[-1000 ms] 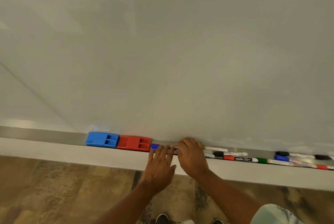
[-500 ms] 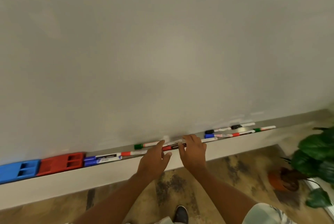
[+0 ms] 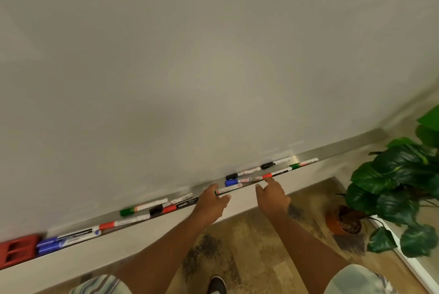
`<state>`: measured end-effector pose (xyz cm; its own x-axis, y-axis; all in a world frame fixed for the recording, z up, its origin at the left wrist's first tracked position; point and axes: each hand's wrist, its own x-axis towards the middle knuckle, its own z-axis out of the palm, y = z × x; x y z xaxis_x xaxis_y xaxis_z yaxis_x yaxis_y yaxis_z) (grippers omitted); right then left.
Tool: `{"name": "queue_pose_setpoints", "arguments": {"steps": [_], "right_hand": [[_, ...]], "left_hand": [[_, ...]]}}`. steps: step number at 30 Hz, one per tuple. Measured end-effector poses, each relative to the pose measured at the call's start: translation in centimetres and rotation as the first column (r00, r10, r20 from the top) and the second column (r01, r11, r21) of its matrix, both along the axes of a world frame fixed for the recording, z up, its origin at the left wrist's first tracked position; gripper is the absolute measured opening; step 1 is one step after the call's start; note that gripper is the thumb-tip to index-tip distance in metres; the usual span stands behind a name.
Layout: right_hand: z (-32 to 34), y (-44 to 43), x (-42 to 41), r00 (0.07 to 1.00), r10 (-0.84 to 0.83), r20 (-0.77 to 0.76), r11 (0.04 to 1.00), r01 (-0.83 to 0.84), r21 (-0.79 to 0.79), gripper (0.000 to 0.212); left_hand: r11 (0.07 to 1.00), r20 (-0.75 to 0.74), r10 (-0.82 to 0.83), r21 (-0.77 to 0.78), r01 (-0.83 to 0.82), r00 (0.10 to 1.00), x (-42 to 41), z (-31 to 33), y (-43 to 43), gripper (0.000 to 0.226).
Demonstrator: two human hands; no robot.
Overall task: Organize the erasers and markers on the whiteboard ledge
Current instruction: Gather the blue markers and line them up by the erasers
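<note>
A silver whiteboard ledge (image 3: 344,145) runs from lower left to upper right. A red eraser (image 3: 16,253) sits at its far left, with blue markers (image 3: 47,245) beside it. Then come a red-capped marker (image 3: 107,225), a green-capped marker (image 3: 127,211) and a black-capped marker (image 3: 155,210). My left hand (image 3: 211,201) pinches the end of a white marker (image 3: 229,189) at the ledge's front edge. My right hand (image 3: 273,196) holds nothing; its index finger touches an orange-red-capped marker (image 3: 267,176). A blue-capped marker (image 3: 230,183) and a black-capped marker (image 3: 231,176) lie between my hands.
Further right on the ledge lie another black-capped marker (image 3: 267,165) and a green-capped marker (image 3: 294,166). A potted plant (image 3: 392,186) in an orange pot (image 3: 342,222) stands on the floor at the right. My shoe (image 3: 217,285) shows at the bottom.
The view has swung right, so the blue eraser is out of sight. Both hands slid right along the ledge. My left hand has taken hold of a white marker.
</note>
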<state>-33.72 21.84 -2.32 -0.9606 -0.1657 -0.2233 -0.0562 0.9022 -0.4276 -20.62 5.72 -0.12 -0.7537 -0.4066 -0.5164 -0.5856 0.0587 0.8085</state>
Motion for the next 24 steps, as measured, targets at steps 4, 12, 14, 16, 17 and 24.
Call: {"name": "queue_pose_setpoints", "arguments": {"steps": [4, 12, 14, 16, 17, 24], "right_hand": [[-0.9, 1.0, -1.9, 0.997, 0.047, 0.064, 0.999, -0.046, -0.014, 0.047], [-1.9, 1.1, -4.0, 0.989, 0.12, 0.09, 0.991, -0.114, -0.069, 0.035], [-1.9, 1.3, -4.3, 0.988, 0.127, 0.085, 0.991, -0.124, -0.039, 0.038], [-1.9, 1.4, -4.4, 0.987, 0.129, 0.096, 0.991, -0.125, -0.048, 0.039], [-1.9, 1.4, -4.4, 0.987, 0.126, 0.104, 0.991, -0.121, -0.057, 0.039], [-2.3, 1.0, -4.3, 0.984, 0.099, 0.149, 0.978, -0.069, -0.198, 0.034]], "left_hand": [[0.998, 0.025, 0.056, 0.03, -0.057, 0.998, -2.2, 0.4, 1.1, 0.069], [0.997, 0.077, 0.075, 0.015, -0.076, 0.994, -4.7, 0.2, 2.1, 0.067], [0.997, 0.094, 0.079, 0.015, -0.081, 0.992, -5.1, 0.0, 2.3, 0.063], [0.997, 0.112, 0.077, 0.011, -0.079, 0.991, -5.2, -0.2, 2.4, 0.056], [0.997, 0.119, 0.079, 0.01, -0.081, 0.99, -5.3, -0.2, 2.4, 0.053], [0.991, 0.101, 0.123, 0.048, -0.128, 0.987, -5.7, -0.1, 2.7, 0.034]]}}
